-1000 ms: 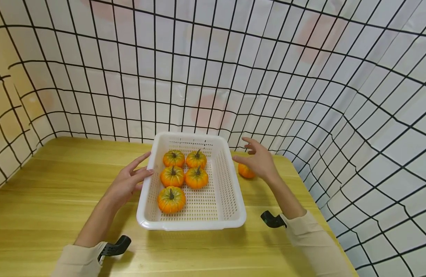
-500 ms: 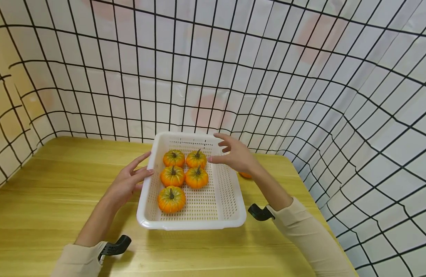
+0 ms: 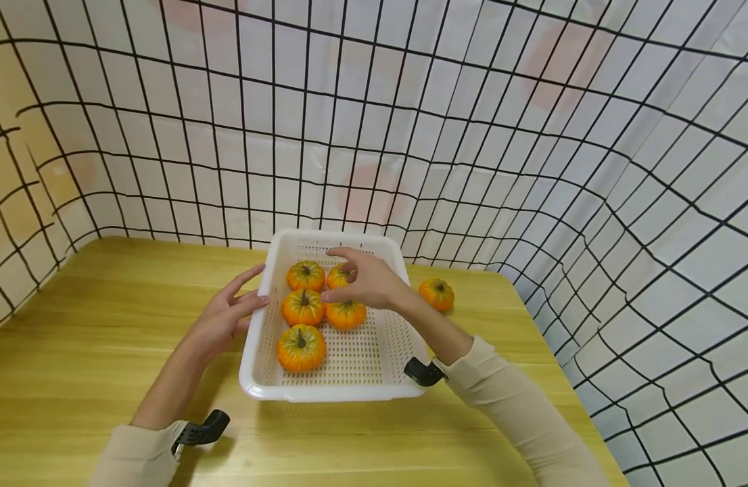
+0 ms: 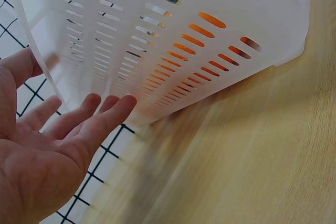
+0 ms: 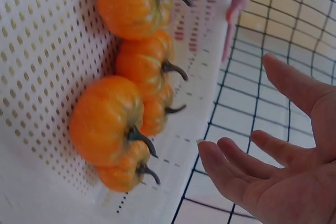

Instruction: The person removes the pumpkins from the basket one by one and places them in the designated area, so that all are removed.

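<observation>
Several small orange pumpkins (image 3: 301, 349) with dark green stems sit in the left part of a white perforated plastic basket (image 3: 343, 393). My left hand (image 3: 218, 320) rests at the basket's left rim with its fingers extended; in the left wrist view its fingertips (image 4: 126, 106) are right at the slotted outer wall. Over the pumpkins hovers my right hand (image 3: 370, 281), fingers spread and loosely bent, holding nothing. From above it partly hides the two right-hand pumpkins. In the right wrist view this hand is apart from the pumpkins (image 5: 107, 121), above them.
Another orange pumpkin (image 3: 437, 294) lies on the wooden table (image 3: 106, 338) just right of the basket. A black wire grid (image 3: 246, 142) backed with white sheeting encloses the back and sides. Black wrist-camera mounts (image 3: 424, 372) stick out near both sleeves.
My right hand has moved left, from beside the basket's right rim to over the pumpkins. The pumpkin on the table is now uncovered. My left hand stays at the rim.
</observation>
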`<control>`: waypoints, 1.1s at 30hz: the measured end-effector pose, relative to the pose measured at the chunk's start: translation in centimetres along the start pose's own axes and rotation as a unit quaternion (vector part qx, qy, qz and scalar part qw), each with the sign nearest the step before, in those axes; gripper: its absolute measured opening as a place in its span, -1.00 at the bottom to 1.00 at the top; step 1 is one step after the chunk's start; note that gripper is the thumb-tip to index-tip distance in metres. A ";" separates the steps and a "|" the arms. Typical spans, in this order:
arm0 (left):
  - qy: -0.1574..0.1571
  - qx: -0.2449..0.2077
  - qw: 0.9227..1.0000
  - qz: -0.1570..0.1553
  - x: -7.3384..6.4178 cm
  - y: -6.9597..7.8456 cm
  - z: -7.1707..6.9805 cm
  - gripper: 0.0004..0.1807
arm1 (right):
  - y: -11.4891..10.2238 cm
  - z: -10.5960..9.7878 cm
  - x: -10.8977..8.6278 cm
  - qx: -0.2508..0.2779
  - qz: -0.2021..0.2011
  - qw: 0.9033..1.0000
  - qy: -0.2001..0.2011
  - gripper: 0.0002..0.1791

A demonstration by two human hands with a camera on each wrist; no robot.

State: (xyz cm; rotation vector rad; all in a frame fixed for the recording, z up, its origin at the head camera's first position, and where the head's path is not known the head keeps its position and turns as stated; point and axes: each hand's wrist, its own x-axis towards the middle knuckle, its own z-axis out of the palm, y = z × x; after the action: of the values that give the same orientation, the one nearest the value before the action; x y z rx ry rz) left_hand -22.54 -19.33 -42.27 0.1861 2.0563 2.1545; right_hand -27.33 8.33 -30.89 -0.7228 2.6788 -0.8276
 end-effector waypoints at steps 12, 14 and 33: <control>0.002 0.000 1.000 0.001 0.1 0.0 0.1 -0.18 | -0.6 2.3 1.4 -0.042 -0.030 0.993 -0.103 -0.08; 0.003 0.000 1.000 0.001 0.1 0.0 0.1 -0.18 | -0.7 2.6 1.6 -0.052 -0.034 0.991 -0.121 -0.08; -0.005 -0.014 1.000 0.003 0.2 -0.1 0.1 -0.19 | -1.1 4.5 2.0 -0.140 -0.076 0.963 -0.218 -0.15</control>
State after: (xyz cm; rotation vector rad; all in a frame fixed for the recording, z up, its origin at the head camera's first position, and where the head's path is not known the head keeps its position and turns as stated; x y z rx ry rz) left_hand -22.74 -19.19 -42.40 0.2005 2.0222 2.1801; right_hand -26.93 4.45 -34.12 -1.0491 2.3767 -0.2701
